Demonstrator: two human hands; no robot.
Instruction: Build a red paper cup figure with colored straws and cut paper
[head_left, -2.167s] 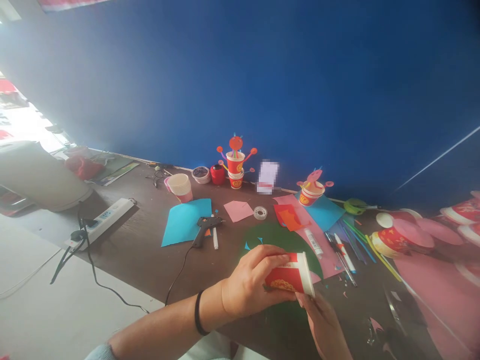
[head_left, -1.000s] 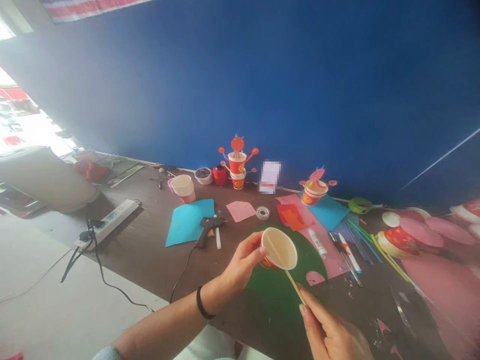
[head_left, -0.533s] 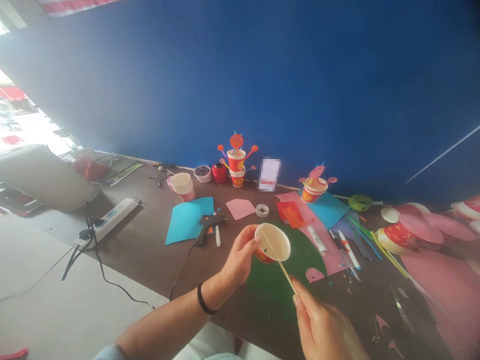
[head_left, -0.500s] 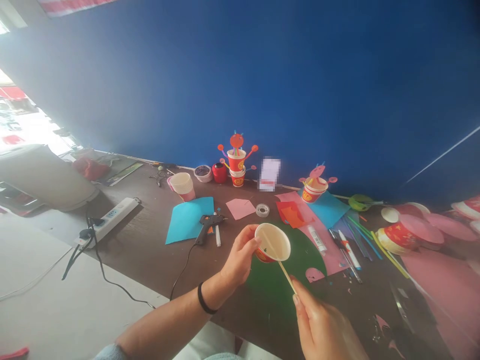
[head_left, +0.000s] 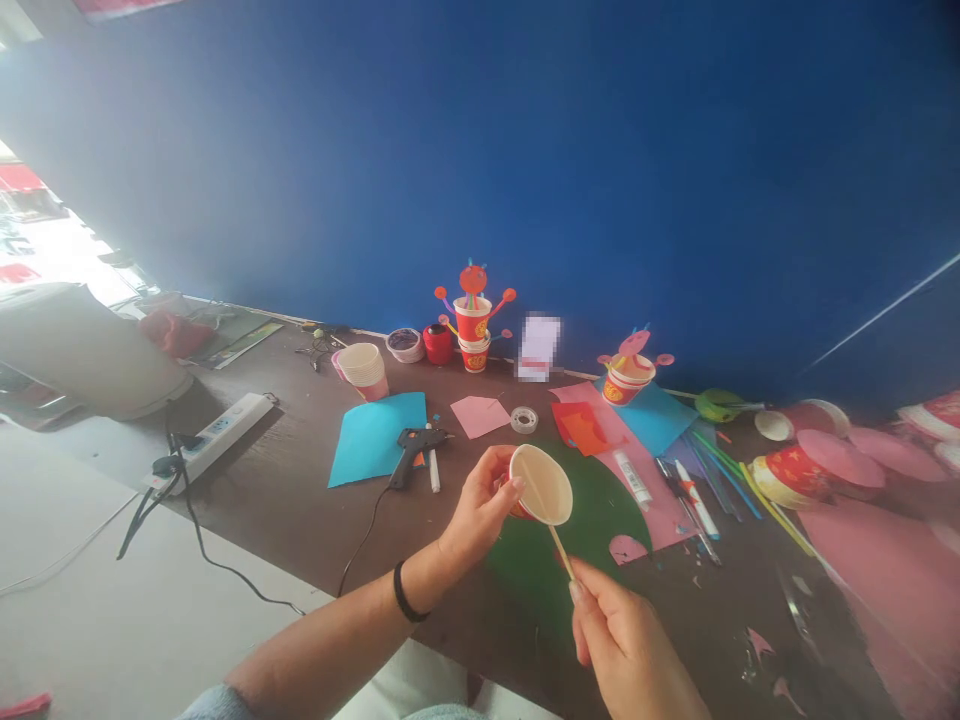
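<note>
Paper cup (head_left: 556, 482) tilted above green sheet (head_left: 600, 505), wall gripped by left hand (head_left: 478, 508). Right hand (head_left: 624, 628) pinches pale stick (head_left: 559, 552), far end seemingly inside cup. Step looks like placing stick — next move likely wants cup steady, stick guided lightly.

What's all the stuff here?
held cup: 1, red-white, front middle
stick: 1, pale yellow, at cup's rim
cups with arms: 2 stacks, red, near wall
stacked cups: several, cream-pink, back left
other cups: several, red, far right
blue sheets: 2, blue, left and right
glue gun: 1, black, partly on left sheet
tape roll: 1, white, middle
green disc: 1, green, front middle
straws: several, mixed colours, right
pink paper: several, pink, mostly right
power strip: 1, white, left
table: 1, brown, below
left hand: 1, black wristband, around cup
right hand: 1, bare, pinching stick
</note>
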